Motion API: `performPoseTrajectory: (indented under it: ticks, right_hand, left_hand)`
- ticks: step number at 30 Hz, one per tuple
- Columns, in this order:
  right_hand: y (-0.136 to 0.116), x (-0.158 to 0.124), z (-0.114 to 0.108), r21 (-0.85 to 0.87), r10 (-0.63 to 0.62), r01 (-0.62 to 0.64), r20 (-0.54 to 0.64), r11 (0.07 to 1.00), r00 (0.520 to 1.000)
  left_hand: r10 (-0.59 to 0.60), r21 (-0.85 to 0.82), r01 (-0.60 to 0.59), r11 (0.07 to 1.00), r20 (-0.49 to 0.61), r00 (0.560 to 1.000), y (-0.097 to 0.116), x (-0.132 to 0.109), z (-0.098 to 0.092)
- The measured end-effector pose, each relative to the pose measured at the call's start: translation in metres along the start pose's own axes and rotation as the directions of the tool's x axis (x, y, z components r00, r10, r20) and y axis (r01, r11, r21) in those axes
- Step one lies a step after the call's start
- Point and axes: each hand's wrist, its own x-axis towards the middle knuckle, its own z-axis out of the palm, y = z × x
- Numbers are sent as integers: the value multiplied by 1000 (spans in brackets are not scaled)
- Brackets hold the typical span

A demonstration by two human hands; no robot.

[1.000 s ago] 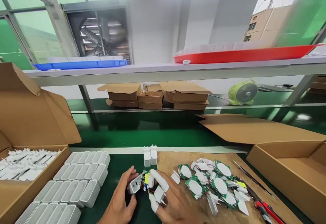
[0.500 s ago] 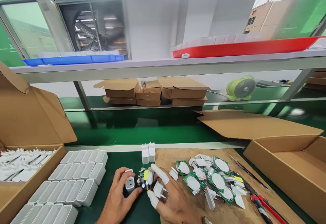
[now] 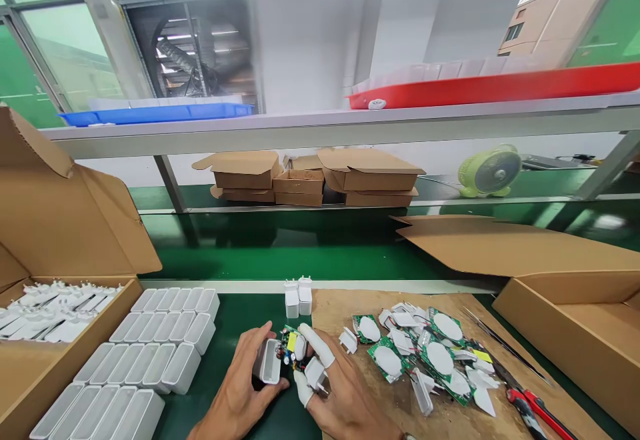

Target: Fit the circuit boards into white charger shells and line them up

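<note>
We think it is best to line the little green circuit board [image 3: 289, 349] up straight with the open mouth of the small white plastic shell [image 3: 271, 362] and go slowly, with no hard pushing. Our left hand [image 3: 240, 397] is closed round the shell, just above the dark green table mat [image 3: 235, 320]. Our right hand [image 3: 345, 403] pinches the board at the shell's mouth, with a white plug piece [image 3: 315, 373] tucked between two capped fingers.

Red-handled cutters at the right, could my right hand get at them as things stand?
Probably yes: the cutters lie uncovered on the cardboard sheet, only a low pile of boards between. But the right hand pinches a circuit board, so its fingers are full.
</note>
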Motion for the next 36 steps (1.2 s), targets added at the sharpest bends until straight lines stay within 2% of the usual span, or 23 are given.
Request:
performPoseTrajectory:
  ticks: [4, 10, 16, 22, 29, 36]
  right_hand:
    - [2, -3, -1, 17, -25, 24, 69, 1000, 997]
    - [1, -9, 5, -7, -67, 69, 153, 998, 986]
    - [-1, -9, 7, 17, -37, 34, 217, 999, 975]
    - [-6, -7, 7, 4, -43, 43, 220, 999, 974]
    - [-6, -5, 8, -18, -33, 38, 237, 999, 971]
    - [-7, -7, 11, -39, -45, 53, 192, 998, 980]
  left_hand:
    - [-27, -29, 26, 999, -12, 1000, -2, -2, 2]
    - [26, 24, -26, 999, -21, 999, -1, -1, 0]
    - [81, 71, -82, 994, 16, 997, -3, -2, 0]
    - [71, 80, -75, 994, 53, 996, -4, -5, -1]
    - [86, 76, -89, 993, 39, 996, -3, -3, -1]
    - [102, 73, -103, 992, 20, 995, 1, -2, -1]
